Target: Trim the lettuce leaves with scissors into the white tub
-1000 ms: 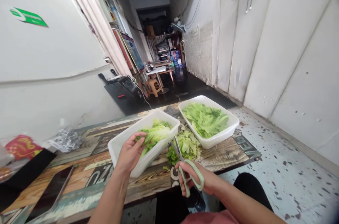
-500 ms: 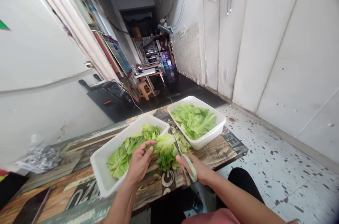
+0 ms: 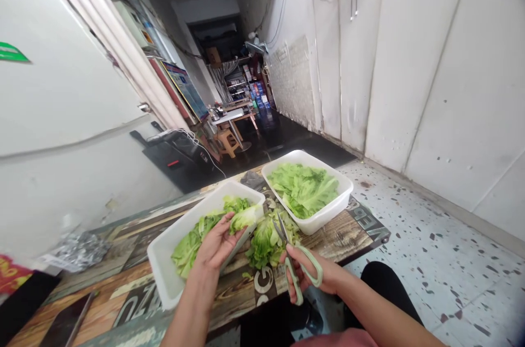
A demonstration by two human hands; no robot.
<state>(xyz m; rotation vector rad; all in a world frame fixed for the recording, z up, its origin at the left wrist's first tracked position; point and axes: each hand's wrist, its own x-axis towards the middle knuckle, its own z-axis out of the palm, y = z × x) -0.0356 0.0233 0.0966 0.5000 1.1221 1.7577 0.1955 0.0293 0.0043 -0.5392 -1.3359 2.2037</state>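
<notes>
My left hand (image 3: 218, 242) grips a small head of lettuce (image 3: 245, 219) by the near edge of the left white tub (image 3: 158, 265). More leaves (image 3: 189, 251) lie inside that tub. In my right hand (image 3: 305, 273) is a pair of scissors (image 3: 308, 266) with pale green handles, its blades parted and pointing away from me. Beneath the blades, a pile of lettuce leaves and trimmings (image 3: 266, 240) rests on the wooden table. Flat green leaves (image 3: 307, 188) fill the right white tub (image 3: 320, 225).
On the patterned table (image 3: 233, 289) a phone (image 3: 68, 321) lies at the near left, with a clear bag of silvery pieces (image 3: 80, 251) behind it. A black case (image 3: 172, 158) stands beyond the table. A stool (image 3: 227, 143) is farther back.
The scissors have opened and drawn back toward me, away from the lettuce. My left hand has turned palm up, bringing the lettuce closer to the left tub, apart from the pile.
</notes>
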